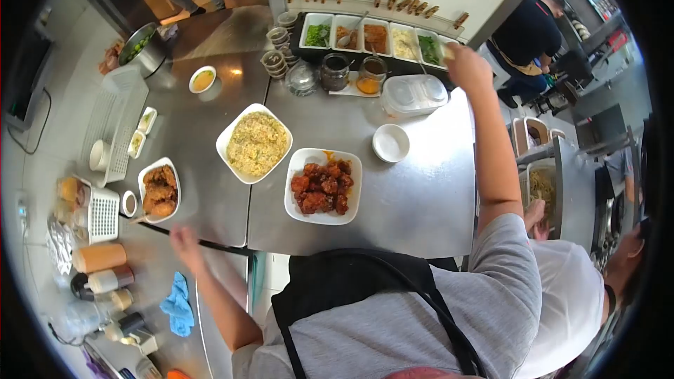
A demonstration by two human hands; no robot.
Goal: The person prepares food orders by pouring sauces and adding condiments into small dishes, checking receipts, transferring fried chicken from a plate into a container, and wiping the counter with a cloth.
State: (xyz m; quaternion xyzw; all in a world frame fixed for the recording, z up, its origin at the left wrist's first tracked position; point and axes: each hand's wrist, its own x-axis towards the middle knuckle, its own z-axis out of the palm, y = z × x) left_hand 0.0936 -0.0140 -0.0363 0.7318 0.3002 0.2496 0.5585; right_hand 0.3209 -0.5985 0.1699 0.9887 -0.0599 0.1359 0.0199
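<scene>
My right hand [469, 68] reaches to the right end of a row of white garnish tubs [390, 36], its fingers bent together; what they pinch, if anything, is hidden. My left hand [185, 245], blurred, hovers over the counter's front edge near a white bowl of fried chicken pieces [160, 191]. Its finger position is unclear. Between my arms stand a square white bowl of red-glazed chicken pieces [323, 186] and a white bowl of fried rice [257, 144]. A small white bowl [390, 143] sits to their right.
Dark jars [335, 71] and a lidded plastic container [414, 95] line the back. A metal pot [144, 49] and white baskets [119, 119] stand left. Sauce bottles [100, 257] and a blue cloth [178, 305] lie front left. A co-worker in white [569, 295] stands close at right.
</scene>
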